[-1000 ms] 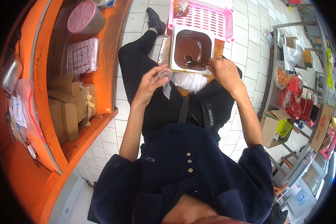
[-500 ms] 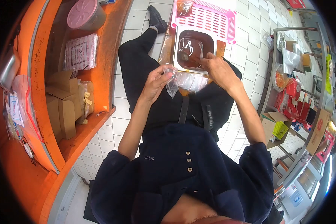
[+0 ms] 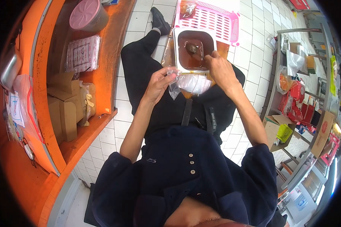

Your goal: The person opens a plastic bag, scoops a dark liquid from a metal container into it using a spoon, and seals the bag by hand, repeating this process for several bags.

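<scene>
A white-rimmed rectangular container (image 3: 175,49) of reddish-brown sauce (image 3: 187,63) stands in front of me, between my legs. My right hand (image 3: 220,71) is closed at its right edge, gripping the handle of a ladle. The bowl of the ladle (image 3: 192,48) shows over the sauce and looks filled with it. In my left hand (image 3: 158,86), a small clear plastic bag (image 3: 174,90) is pinched between thumb and fingers beside the container's near left corner. A stack of clear plastic bags (image 3: 195,84) lies just below the container's near edge.
Beyond the container sits a pink slotted basket (image 3: 216,24) with a filled sauce bag (image 3: 188,9) inside. On the left, an orange shelf (image 3: 109,75) holds cardboard boxes (image 3: 66,109), packs of printed bags (image 3: 83,53) and a pink-lidded tub (image 3: 85,15). Metal racks (image 3: 301,29) stand at right.
The ladle's bowl has moved away from me and shows more clearly above the sauce. My right hand has shifted slightly. My left hand keeps the bag in almost the same place.
</scene>
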Available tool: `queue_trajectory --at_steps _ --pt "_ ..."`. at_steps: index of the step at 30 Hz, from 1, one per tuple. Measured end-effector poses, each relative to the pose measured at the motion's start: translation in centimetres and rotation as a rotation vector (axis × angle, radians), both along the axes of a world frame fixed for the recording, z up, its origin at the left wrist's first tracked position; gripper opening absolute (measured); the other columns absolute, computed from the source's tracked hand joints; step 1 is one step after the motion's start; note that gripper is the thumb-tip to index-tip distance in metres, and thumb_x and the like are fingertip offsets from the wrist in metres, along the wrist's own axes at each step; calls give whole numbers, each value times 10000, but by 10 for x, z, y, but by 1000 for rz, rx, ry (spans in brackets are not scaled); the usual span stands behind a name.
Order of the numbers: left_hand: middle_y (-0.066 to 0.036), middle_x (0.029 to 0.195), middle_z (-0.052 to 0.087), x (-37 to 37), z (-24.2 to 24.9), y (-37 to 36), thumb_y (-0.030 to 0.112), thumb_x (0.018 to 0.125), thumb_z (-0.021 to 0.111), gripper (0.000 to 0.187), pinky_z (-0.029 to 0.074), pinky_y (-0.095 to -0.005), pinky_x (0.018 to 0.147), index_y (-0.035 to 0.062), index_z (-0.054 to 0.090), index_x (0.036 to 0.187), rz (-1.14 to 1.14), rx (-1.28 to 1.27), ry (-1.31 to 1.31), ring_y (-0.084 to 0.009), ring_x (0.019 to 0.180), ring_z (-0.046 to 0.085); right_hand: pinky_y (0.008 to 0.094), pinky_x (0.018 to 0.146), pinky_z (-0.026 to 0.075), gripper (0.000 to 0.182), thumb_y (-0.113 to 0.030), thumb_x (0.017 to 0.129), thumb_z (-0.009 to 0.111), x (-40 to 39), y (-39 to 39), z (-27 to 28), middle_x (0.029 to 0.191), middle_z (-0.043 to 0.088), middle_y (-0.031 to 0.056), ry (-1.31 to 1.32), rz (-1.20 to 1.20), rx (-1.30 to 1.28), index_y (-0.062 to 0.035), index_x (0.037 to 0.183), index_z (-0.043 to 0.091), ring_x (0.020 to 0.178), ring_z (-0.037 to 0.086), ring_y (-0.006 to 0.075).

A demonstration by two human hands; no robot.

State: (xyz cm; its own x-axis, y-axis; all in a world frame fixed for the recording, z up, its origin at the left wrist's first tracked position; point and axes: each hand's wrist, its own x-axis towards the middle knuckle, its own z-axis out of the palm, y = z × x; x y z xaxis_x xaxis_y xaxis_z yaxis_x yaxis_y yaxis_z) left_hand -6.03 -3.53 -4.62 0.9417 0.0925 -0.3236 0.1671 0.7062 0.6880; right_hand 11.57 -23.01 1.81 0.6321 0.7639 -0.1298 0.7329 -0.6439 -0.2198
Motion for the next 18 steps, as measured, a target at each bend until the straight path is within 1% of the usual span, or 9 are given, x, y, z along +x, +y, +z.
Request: queue_trajectory --at_steps 1,5,8,10,11,12,14,17,18 --pt "-120 1180 664 0 -1 0 244 954 718 451 508 -366 989 -37 593 1285 -18 27 3 -177 1109 636 511 768 574 223 -11 899 526 -3 1 4 1033 622 220 51 32 -4 6 1053 686 870 703 387" --pt "-109 1172 668 0 -2 -2 233 958 713 436 501 -357 999 -38 593 1278 -26 5 18 -173 1100 639 503 773 577 269 -10 888 541 -7 -4 23 1032 628 218 103 100 -81 -10 1106 698 875 702 391" --pt "-96 1171 671 2 -6 -1 237 965 702 422 493 -350 999 -29 596 1276 -29 6 19 -174 1087 645 497 767 579 240 -3 868 566 -4 -3 35 1025 631 215 45 40 -130 0 1073 688 864 701 392" --pt "-84 1162 685 3 -4 2 238 966 721 390 499 -290 979 -18 627 1243 -15 -18 15 -130 1072 653 495 764 579 224 -1 861 573 3 -1 28 1025 631 216 4 0 -99 5 1057 681 858 701 393" --pt "-84 1162 685 6 -3 4 238 966 721 390 499 -290 979 -18 627 1243 -15 -17 13 -130 1072 653 494 761 579 209 2 854 581 7 0 23 1024 631 216 -39 -44 -67 10 1041 673 853 701 393" --pt "-85 1182 682 10 -1 6 246 970 715 424 497 -292 981 -22 613 1282 7 21 5 -130 1084 649 494 761 579 209 2 854 581 10 1 15 1024 631 216 -40 -46 -67 10 1041 673 853 701 393" --pt "-86 1201 679 19 5 13 254 974 709 459 494 -293 983 -25 599 1321 31 63 -6 -130 1096 644 494 759 557 181 -38 913 603 13 4 -2 988 620 202 -53 -71 8 -5 1065 697 880 678 400" --pt "-94 1262 662 30 10 23 301 980 695 582 490 -296 981 -37 530 1425 24 86 11 -128 1144 625 496 771 576 206 -2 872 561 -1 6 -3 993 629 216 53 48 42 24 1048 664 848 698 393" --pt "-94 1262 662 33 10 24 301 980 695 582 490 -296 981 -37 530 1425 24 84 11 -128 1144 625 496 771 576 206 -2 872 561 -5 3 2 993 629 216 52 48 40 24 1048 664 848 698 393"
